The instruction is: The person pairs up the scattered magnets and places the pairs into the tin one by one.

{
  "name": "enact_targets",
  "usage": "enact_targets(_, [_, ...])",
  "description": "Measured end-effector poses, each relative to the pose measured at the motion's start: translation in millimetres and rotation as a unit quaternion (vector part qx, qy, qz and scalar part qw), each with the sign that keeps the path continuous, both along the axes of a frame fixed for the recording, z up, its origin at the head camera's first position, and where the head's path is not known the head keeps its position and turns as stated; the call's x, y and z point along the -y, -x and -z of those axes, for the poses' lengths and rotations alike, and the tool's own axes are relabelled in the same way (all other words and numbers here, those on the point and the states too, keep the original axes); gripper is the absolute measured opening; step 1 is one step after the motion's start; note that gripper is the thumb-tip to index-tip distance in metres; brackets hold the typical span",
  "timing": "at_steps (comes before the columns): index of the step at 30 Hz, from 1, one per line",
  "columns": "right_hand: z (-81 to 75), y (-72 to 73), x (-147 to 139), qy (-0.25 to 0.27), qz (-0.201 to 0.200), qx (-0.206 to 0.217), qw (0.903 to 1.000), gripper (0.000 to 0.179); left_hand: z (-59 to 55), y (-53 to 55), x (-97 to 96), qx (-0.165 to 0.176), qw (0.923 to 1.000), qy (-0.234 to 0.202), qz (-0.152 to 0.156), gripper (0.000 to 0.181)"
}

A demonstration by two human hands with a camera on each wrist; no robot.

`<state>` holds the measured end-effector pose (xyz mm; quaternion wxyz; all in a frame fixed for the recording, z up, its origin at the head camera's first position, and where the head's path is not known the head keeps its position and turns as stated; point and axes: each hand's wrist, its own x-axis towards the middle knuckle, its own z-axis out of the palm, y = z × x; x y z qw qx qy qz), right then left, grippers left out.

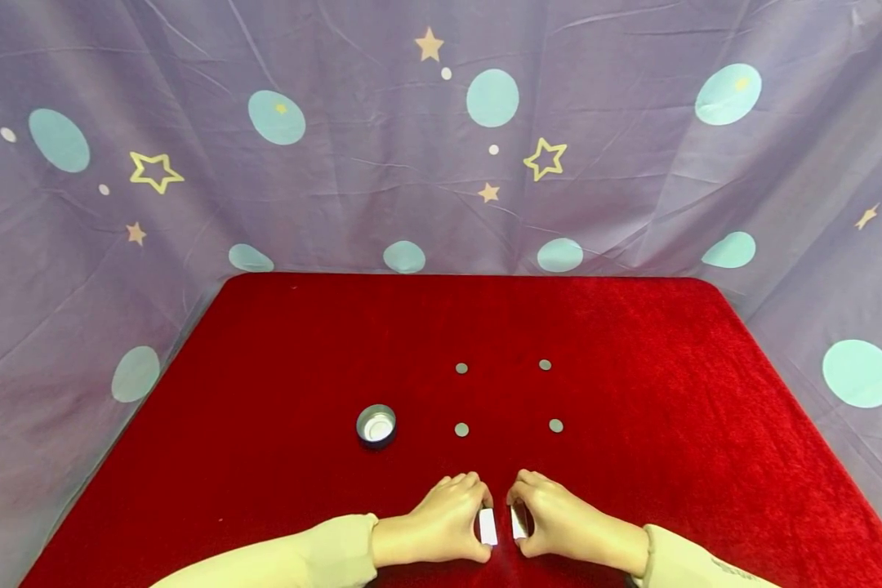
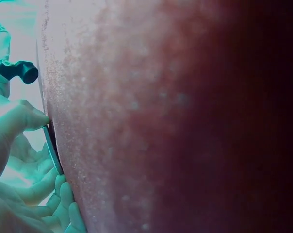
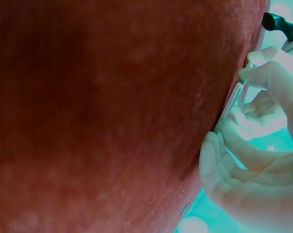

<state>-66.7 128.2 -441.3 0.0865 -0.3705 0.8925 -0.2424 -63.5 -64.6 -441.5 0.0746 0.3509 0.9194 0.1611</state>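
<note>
At the front of the red table, my left hand (image 1: 448, 520) pinches a small flat rectangular piece (image 1: 488, 527) with a bright white face between thumb and fingertips. Facing it across a narrow gap, my right hand (image 1: 562, 520) grips a similar piece (image 1: 518, 523) the same way. From the left wrist the left piece (image 2: 53, 150) appears as a thin slab held by its ends, close to the red cloth. The right wrist view shows the right piece (image 3: 229, 107) edge-on, also thin. Their exact kind cannot be told.
Several small grey discs lie beyond the hands, among them a near left disc (image 1: 461, 429) and a far right disc (image 1: 545, 365). A shallow round container (image 1: 377, 425), dark outside and shiny inside, stands left of them. A patterned curtain (image 1: 382, 180) surrounds the red table (image 1: 301, 343).
</note>
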Motion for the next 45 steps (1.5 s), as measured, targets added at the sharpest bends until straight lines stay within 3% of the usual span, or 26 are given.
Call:
enact_targets(15, [2.6, -1.9, 6, 0.031, 0.009, -0.003, 0.9995, 0.032, -1.1, 0.1, -5.2, -0.020, 0.9997, 0.014, -0.001, 0.037])
enact_targets(25, [0.3, -2.8, 8, 0.045, 0.051, 0.036, 0.9971, 0.034, -1.5, 2.2, -2.0, 0.008, 0.9999, -0.010, 0.001, 0.034])
enact_targets(33, [-1.1, -2.6, 9, 0.061, 0.068, 0.107, 0.9901, 0.032, -11.5, 5.4, 8.4, 0.090, 0.9949, -0.038, 0.021, 0.032])
enact_targets(39, [-0.8, -1.1, 8, 0.096, 0.069, 0.155, 0.9808, 0.025, -20.4, 8.5, 21.4, 0.102, 0.9914, -0.078, 0.027, 0.031])
enact_targets(45, [-1.7, 0.4, 7, 0.141, 0.070, 0.231, 0.9601, 0.017, -27.5, 11.1, 35.1, 0.104, 0.9871, -0.121, -0.007, 0.030])
